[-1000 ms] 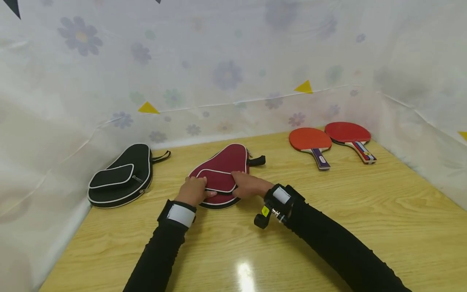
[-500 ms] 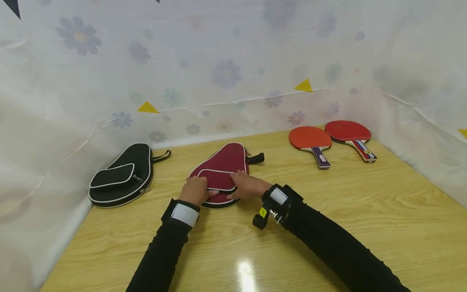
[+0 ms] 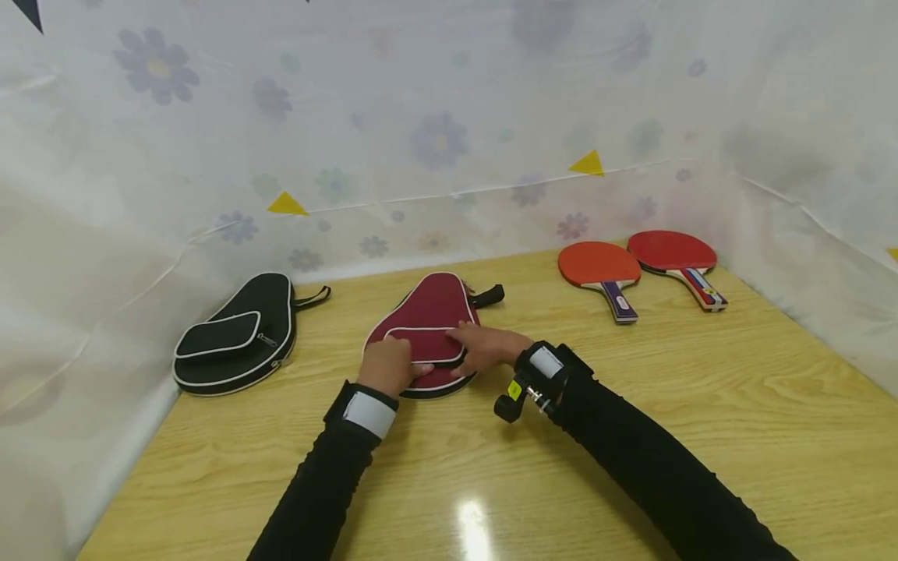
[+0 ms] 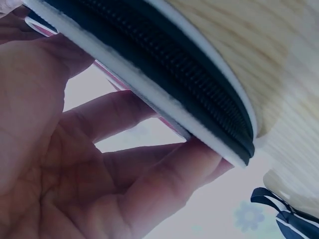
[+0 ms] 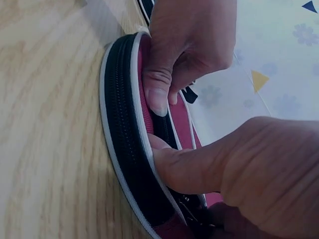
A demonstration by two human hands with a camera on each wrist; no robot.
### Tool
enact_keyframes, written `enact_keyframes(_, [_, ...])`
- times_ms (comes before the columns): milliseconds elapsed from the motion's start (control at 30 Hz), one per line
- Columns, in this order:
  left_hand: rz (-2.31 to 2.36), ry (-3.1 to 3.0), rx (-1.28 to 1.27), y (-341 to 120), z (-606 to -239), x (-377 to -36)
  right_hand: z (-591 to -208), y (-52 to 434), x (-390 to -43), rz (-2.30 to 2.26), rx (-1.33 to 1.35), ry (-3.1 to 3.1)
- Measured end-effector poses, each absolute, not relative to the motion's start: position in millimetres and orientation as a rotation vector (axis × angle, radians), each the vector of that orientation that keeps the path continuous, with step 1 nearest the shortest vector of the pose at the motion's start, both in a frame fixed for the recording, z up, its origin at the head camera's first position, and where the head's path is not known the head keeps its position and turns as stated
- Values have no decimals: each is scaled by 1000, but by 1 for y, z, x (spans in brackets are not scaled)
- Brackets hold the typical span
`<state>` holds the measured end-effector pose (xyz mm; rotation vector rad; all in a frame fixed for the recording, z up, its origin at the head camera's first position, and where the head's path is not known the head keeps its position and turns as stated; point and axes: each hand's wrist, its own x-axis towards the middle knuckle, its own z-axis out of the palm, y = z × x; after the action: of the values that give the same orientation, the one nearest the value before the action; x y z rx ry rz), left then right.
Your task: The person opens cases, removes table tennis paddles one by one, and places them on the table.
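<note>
A maroon paddle case (image 3: 431, 308) with white piping and a black zipper lies flat on the wooden table (image 3: 701, 405), in the middle near the back. My left hand (image 3: 387, 365) grips its near-left rim. In the left wrist view the fingers (image 4: 149, 169) curl under the zippered edge (image 4: 164, 64). My right hand (image 3: 484, 347) lies over the front pocket, its thumb (image 5: 174, 167) pressed against the rim (image 5: 119, 144), pinching the case. In the right wrist view the left hand's thumb (image 5: 159, 94) presses on the same edge.
A black paddle case (image 3: 238, 335) lies at the left by the curtain. Two red paddles (image 3: 599, 266) (image 3: 673, 251) rest at the back right. A flower-print curtain (image 3: 435, 140) walls the table on three sides.
Both hands and the maroon case have shifted slightly away from me and to the right, and the case has turned a little. The black case and the paddles have stayed put.
</note>
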<state>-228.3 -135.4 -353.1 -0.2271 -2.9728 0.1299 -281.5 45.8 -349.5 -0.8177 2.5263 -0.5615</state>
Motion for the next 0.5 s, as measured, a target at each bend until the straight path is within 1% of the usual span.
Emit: enact_keyframes(500, [96,-2947,-112,-116,-350,-222,-347,58,-293,-508,-928,2476])
